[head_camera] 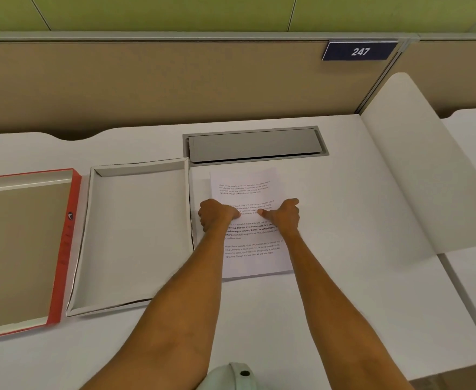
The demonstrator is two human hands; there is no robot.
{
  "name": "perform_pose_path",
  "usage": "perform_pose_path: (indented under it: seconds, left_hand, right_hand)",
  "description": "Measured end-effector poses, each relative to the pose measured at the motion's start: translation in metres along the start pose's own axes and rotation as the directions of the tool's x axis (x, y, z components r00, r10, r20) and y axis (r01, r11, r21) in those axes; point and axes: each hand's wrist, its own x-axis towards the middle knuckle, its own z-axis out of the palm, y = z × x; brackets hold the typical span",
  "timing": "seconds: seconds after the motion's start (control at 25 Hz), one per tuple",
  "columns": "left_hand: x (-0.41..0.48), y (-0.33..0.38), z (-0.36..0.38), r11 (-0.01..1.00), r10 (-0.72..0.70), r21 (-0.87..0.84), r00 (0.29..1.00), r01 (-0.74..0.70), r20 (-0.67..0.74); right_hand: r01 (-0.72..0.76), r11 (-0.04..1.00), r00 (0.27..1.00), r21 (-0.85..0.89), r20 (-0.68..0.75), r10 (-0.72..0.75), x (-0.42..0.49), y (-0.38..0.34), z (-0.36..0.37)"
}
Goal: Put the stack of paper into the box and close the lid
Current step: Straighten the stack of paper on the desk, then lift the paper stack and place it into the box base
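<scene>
From the head camera, the stack of paper (249, 220) lies flat on the white desk (329, 291), just to the right of the open box (135, 235) and near the grey cable hatch (255, 144) set into the desk behind it. Both hands rest on the middle of the top sheet: the left hand (217, 216) is curled at the stack's left edge, touching it, and the right hand (283, 213) is curled at the right edge, thumbs pointing inward toward each other; the fingers look bent as if starting to take hold of the sides, but whether they grip the paper yet I cannot tell. The box is empty, and its red-edged lid (26, 249) lies upside down just beside it on the left. So nothing of the task looks done: the paper is not yet lifted, it must go into the box, and the lid must go on. By count: one stack of paper, one box, one lid, two hands, one hatch, and one number plate (360, 51) on the partition.
</scene>
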Motion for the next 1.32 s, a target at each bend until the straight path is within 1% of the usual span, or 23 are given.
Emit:
perform_pose_path:
  seconds: [0.12,0.24,0.32,0.4,0.48,0.56,0.68,0.76,0.88,1.0,1.12,1.2,1.32]
  left_hand:
    - [0.002,-0.003,-0.002,0.995,-0.013,-0.103,1.0,0.016,0.028]
    - [0.007,-0.014,0.001,0.985,0.077,-0.161,0.996,-0.068,0.051]
    - [0.007,-0.024,0.005,0.971,0.156,-0.188,0.988,-0.15,0.016]
    - [0.003,-0.032,0.011,0.955,0.22,-0.2,0.975,-0.221,-0.026]
    - [-0.003,-0.033,0.014,0.941,0.249,-0.225,0.967,-0.253,-0.045]
    - [-0.008,-0.03,0.011,0.92,0.264,-0.287,0.963,-0.268,-0.052]
    - [-0.024,-0.021,0.0,0.853,0.327,-0.391,0.938,-0.346,-0.116]
    - [-0.039,-0.015,-0.007,0.77,0.384,-0.475,0.904,-0.426,-0.187]
    - [-0.063,-0.012,-0.014,0.604,0.467,-0.579,0.832,-0.548,-0.299]
    - [-0.079,-0.013,-0.016,0.495,0.52,-0.593,0.763,-0.636,-0.384]
    - [-0.085,-0.016,-0.014,0.461,0.554,-0.575,0.725,-0.676,-0.409]
    - [-0.085,-0.021,-0.011,0.457,0.559,-0.562,0.714,-0.69,-0.421]
    - [-0.086,-0.028,-0.006,0.467,0.552,-0.555,0.717,-0.688,-0.425]
  right_hand:
    - [0.018,1.0,1.0,-0.006,-0.007,-0.018,0.002,0.007,0.0]
    - [0.012,0.999,1.0,0.035,0.003,-0.012,0.004,0.013,-0.002]
    - [0.014,1.0,0.999,0.016,0.028,-0.015,0.003,0.014,-0.003]
    - [0.024,0.999,0.999,-0.045,0.047,-0.022,0.0,0.012,-0.002]
    - [0.051,0.993,0.999,-0.105,0.024,-0.049,-0.004,0.009,-0.003]
    - [0.086,0.99,0.996,-0.113,-0.022,-0.089,-0.01,0.004,-0.007]
    - [0.169,0.986,0.977,-0.017,-0.129,-0.169,-0.019,-0.005,-0.022]
    - [0.256,0.959,0.951,0.122,-0.208,-0.228,-0.028,-0.011,-0.035]
    - [0.387,0.85,0.907,0.357,-0.311,-0.283,-0.043,-0.016,-0.048]
    - [0.456,0.74,0.88,0.494,-0.377,-0.289,-0.054,-0.012,-0.051]
    - [0.472,0.682,0.875,0.559,-0.394,-0.283,-0.061,-0.006,-0.05]
    - [0.462,0.68,0.882,0.57,-0.379,-0.281,-0.064,-0.001,-0.049]
    - [0.451,0.696,0.888,0.559,-0.36,-0.286,-0.065,0.007,-0.045]
